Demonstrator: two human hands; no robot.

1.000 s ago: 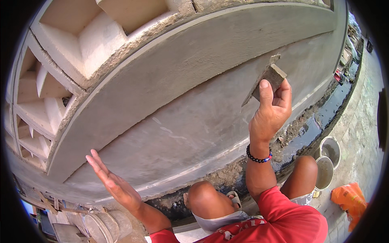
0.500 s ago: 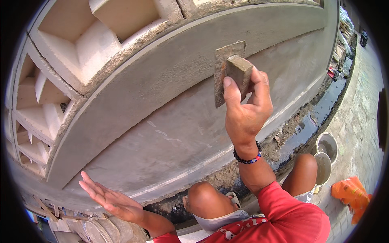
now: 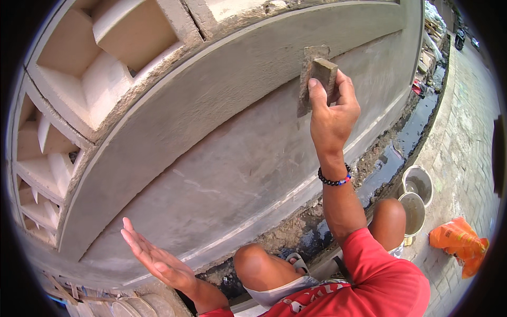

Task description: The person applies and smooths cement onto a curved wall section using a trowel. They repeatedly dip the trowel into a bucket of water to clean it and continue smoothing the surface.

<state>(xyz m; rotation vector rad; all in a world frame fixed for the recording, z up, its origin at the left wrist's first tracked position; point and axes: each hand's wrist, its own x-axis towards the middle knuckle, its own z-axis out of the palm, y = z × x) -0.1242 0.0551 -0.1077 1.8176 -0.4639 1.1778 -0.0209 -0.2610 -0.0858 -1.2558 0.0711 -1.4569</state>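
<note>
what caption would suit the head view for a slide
Right hand holding a flat block-handled tool before a grey wall, left hand open and empty.

Trowel (image 3: 305,87) underside hidden, contact with wall (image 3: 222,158) unclear; right grip (image 3: 336,119) partly hidden behind handle (image 3: 323,74). Red shirt (image 3: 375,277), round tubs (image 3: 138,306) cut off at lower edge. Openwork blocks (image 3: 105,95) cut off at top. Far bucket (image 3: 421,181) partly behind near bucket (image 3: 413,212). Debris heap (image 3: 434,27) contents, dark shape (image 3: 460,38) beyond: too small to tell.
</note>
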